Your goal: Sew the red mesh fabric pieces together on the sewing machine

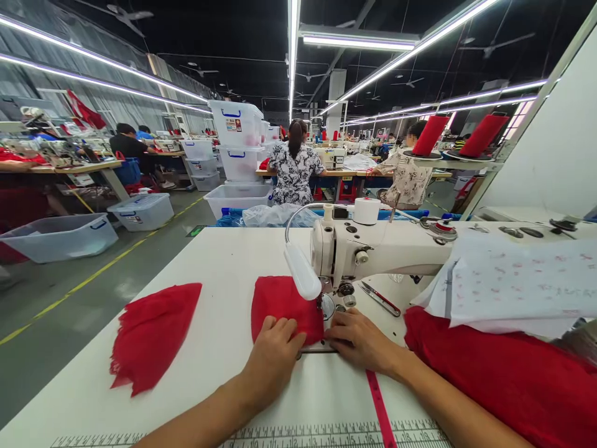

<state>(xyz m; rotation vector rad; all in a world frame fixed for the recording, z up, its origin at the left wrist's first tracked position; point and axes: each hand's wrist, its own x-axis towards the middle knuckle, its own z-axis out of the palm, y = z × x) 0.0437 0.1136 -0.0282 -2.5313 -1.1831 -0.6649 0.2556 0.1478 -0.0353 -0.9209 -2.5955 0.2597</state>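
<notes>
Sewing table point(219, 261) | floor bins point(60, 235) look empty | both hands point(275, 354) flat on red fabric point(280, 305)

Surface point(224, 261) bare along left edge and far-left corner; open lane between loose red piece point(152, 333) and cloth point(282, 308) at needle. Machine point(373, 249) blocks centre-right. Red pile point(513, 373) and papers point(517, 283) fill right edge. Scissors point(380, 298) under machine arm.

Red fabric piece point(284, 308) at the white sewing machine point(373, 249); a second red piece point(152, 336) on the white table point(219, 261), a red tape strip point(380, 407), white paper point(513, 283) with a faint, perhaps pink, print, red thread cones point(482, 135), black-and-white floral blouse point(293, 171)
</notes>
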